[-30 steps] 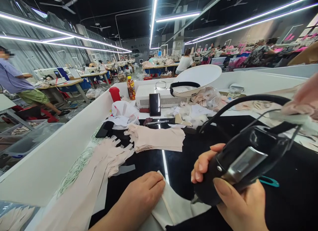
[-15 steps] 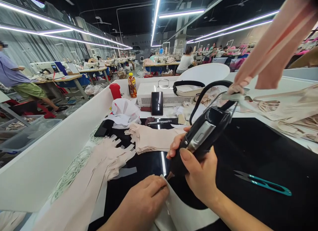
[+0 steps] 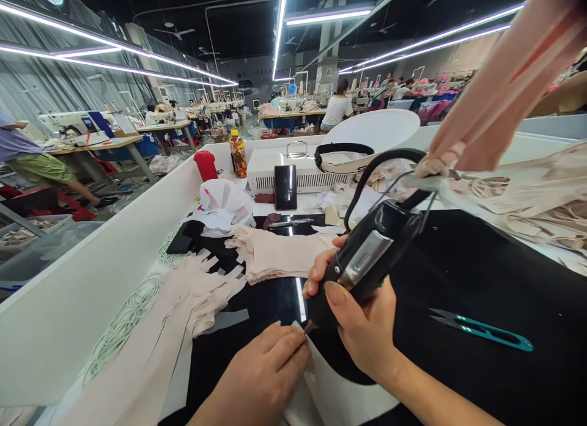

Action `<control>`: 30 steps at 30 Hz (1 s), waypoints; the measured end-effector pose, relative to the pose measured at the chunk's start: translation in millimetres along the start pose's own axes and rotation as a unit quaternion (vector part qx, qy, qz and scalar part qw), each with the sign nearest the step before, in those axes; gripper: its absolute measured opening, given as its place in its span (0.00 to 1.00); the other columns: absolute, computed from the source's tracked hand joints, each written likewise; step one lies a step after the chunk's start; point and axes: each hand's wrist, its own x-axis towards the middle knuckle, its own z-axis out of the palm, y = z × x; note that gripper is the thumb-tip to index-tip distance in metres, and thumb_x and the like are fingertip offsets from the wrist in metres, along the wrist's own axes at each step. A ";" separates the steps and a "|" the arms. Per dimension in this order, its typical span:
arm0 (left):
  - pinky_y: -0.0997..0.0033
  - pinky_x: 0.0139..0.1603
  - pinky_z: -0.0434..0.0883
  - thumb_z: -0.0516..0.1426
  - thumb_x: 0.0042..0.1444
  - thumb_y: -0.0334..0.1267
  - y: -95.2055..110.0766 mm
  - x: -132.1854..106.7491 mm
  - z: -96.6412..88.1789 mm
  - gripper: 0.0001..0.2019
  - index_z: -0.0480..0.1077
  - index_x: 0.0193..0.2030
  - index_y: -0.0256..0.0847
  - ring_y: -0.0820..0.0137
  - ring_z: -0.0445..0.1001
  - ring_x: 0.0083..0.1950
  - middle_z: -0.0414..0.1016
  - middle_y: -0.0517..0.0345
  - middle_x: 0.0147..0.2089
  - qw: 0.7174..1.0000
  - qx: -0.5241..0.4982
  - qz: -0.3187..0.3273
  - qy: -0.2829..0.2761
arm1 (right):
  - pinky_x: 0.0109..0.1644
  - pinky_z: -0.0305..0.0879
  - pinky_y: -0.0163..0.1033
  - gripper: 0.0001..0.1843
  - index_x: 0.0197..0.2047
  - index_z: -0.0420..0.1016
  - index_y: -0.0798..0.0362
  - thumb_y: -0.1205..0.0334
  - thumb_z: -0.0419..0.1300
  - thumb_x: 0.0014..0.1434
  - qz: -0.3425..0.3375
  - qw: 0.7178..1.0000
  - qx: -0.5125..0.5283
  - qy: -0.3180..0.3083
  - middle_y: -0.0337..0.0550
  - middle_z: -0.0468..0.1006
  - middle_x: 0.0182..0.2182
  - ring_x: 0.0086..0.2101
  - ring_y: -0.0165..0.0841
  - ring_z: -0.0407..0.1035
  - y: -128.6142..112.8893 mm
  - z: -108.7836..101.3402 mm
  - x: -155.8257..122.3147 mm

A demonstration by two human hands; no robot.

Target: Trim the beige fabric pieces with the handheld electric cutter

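Observation:
My right hand (image 3: 362, 325) is wrapped round a black corded hand tool (image 3: 367, 261) with a silver plate, its tip down at the edge of a pale fabric piece (image 3: 330, 392) on the black tabletop (image 3: 481, 273). My left hand (image 3: 263, 377) lies on that fabric just left of the tip, fingers bent and pressing it flat. The tool's black cable (image 3: 380, 169) loops upward toward pink fabric strips (image 3: 499, 90) hanging at the upper right.
Teal thread snips (image 3: 481, 329) lie right of my hand. Stacks of beige cut pieces (image 3: 279, 255) and long strips (image 3: 169, 328) lie to the left. A phone (image 3: 285, 186), white box (image 3: 275, 166), bottle (image 3: 237, 154) and red cup (image 3: 205, 165) stand behind. People sit at sewing tables beyond.
My right hand has carried the tool left and down until its tip meets the fabric edge beside my left fingers. The view has shifted, revealing the snips.

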 end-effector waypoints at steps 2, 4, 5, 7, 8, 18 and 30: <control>0.63 0.63 0.79 0.45 0.77 0.26 -0.4 -0.4 -0.7 0.17 0.75 0.55 0.31 0.66 0.82 0.55 0.82 0.48 0.52 1.000 0.002 0.001 -0.008 | 0.34 0.76 0.38 0.14 0.50 0.70 0.43 0.56 0.70 0.66 -0.005 1.000 -0.005 -0.004 0.35 0.76 0.35 0.28 0.30 0.72 -0.3 1.4 0.6; 0.64 0.64 0.78 0.44 0.77 0.26 -0.5 -0.2 -2.1 0.17 0.75 0.56 0.32 0.67 0.82 0.55 0.82 0.47 0.52 1.000 0.003 0.002 -0.014 | 0.33 0.76 0.38 0.12 0.49 0.70 0.44 0.57 0.69 0.67 -0.011 1.000 -0.008 -0.006 0.35 0.77 0.34 0.28 0.30 0.72 -1.9 2.9 1.9; 0.64 0.64 0.78 0.44 0.76 0.26 -0.5 -0.2 -2.8 0.18 0.75 0.56 0.32 0.67 0.82 0.55 0.82 0.47 0.52 1.000 0.001 0.002 -0.015 | 0.33 0.75 0.38 0.12 0.48 0.70 0.44 0.57 0.69 0.66 -0.012 1.000 -0.010 -0.004 0.36 0.77 0.34 0.27 0.30 0.72 -3.0 3.3 2.4; 0.65 0.64 0.77 0.45 0.76 0.26 -0.2 -0.7 -3.8 0.17 0.75 0.56 0.33 0.68 0.82 0.55 0.82 0.48 0.52 1.000 -0.007 -0.004 -0.021 | 0.32 0.76 0.38 0.14 0.48 0.70 0.44 0.56 0.70 0.65 -0.014 1.000 -0.010 0.008 0.36 0.76 0.33 0.27 0.30 0.72 -5.6 3.0 2.7; 0.65 0.65 0.77 0.45 0.76 0.26 0.0 -1.4 -4.0 0.17 0.74 0.57 0.34 0.68 0.82 0.55 0.82 0.49 0.52 1.000 -0.012 -0.009 -0.025 | 0.31 0.76 0.38 0.15 0.48 0.70 0.44 0.55 0.71 0.65 -0.016 1.000 -0.010 0.015 0.36 0.76 0.33 0.27 0.31 0.72 -6.8 2.3 2.2; 0.58 0.61 0.80 0.49 0.76 0.29 -0.6 -6.0 -2.4 0.14 0.75 0.57 0.35 0.63 0.82 0.56 0.81 0.47 0.53 0.999 -0.011 -0.010 -0.034 | 0.31 0.76 0.38 0.16 0.45 0.70 0.46 0.51 0.72 0.64 -0.020 1.000 -0.003 0.011 0.35 0.76 0.33 0.27 0.31 0.72 -9.7 -2.0 -5.5; 0.51 0.61 0.80 0.51 0.74 0.27 -1.8 -13.5 -1.9 0.15 0.75 0.59 0.40 0.58 0.81 0.60 0.80 0.45 0.57 0.998 -0.001 -0.007 -0.064 | 0.32 0.76 0.38 0.18 0.52 0.70 0.44 0.53 0.71 0.65 -0.014 1.000 0.000 0.018 0.36 0.76 0.34 0.28 0.30 0.73 -13.0 -5.1 -7.3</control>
